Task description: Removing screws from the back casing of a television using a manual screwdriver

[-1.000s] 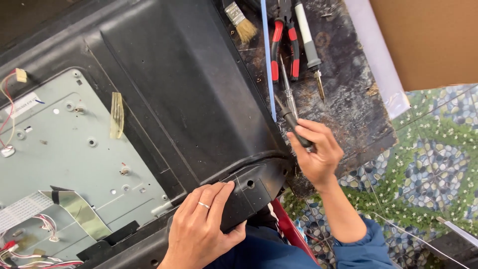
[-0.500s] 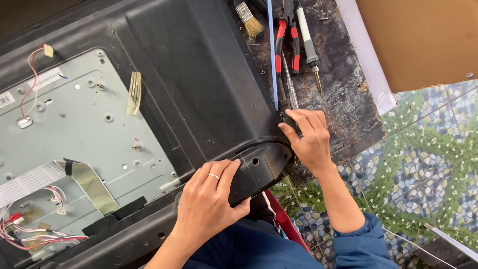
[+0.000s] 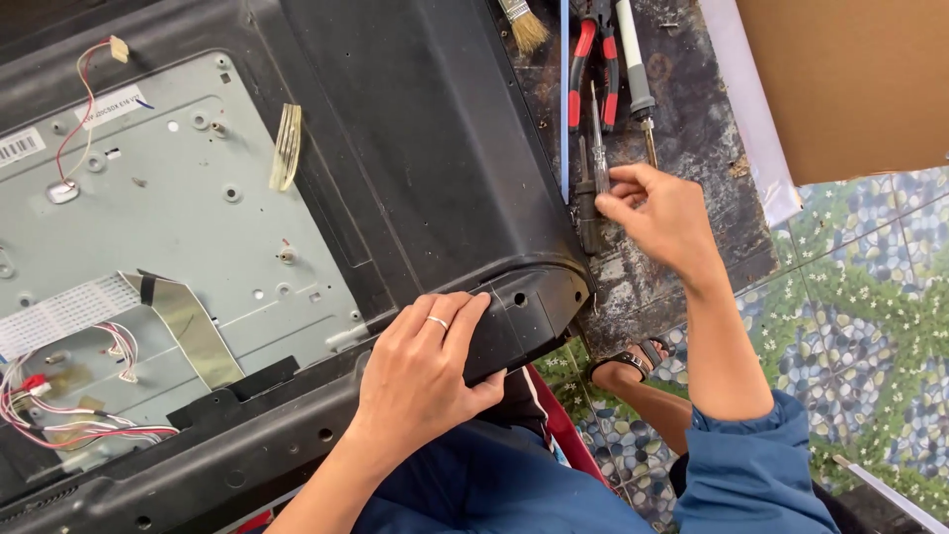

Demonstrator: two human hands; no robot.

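A television back cover (image 3: 415,148) lies on the worktop (image 3: 692,148) and fills the left part of the view. Inside its opening, at the left, sits a metal plate (image 3: 178,247) with a flat ribbon cable (image 3: 188,326) and a bundle of wires (image 3: 59,415) on it. The left hand (image 3: 425,376) rests on the near corner of the cover. To the right of the cover, tools lie on the worktop: a brush (image 3: 522,25) at the far edge, then pliers (image 3: 593,59), a soldering iron (image 3: 638,69) and a screwdriver (image 3: 596,138). The right hand (image 3: 662,213) is over the worktop, its fingertips touching the screwdriver. Further right, a cardboard box (image 3: 850,79) stands above the tiled floor (image 3: 870,297).
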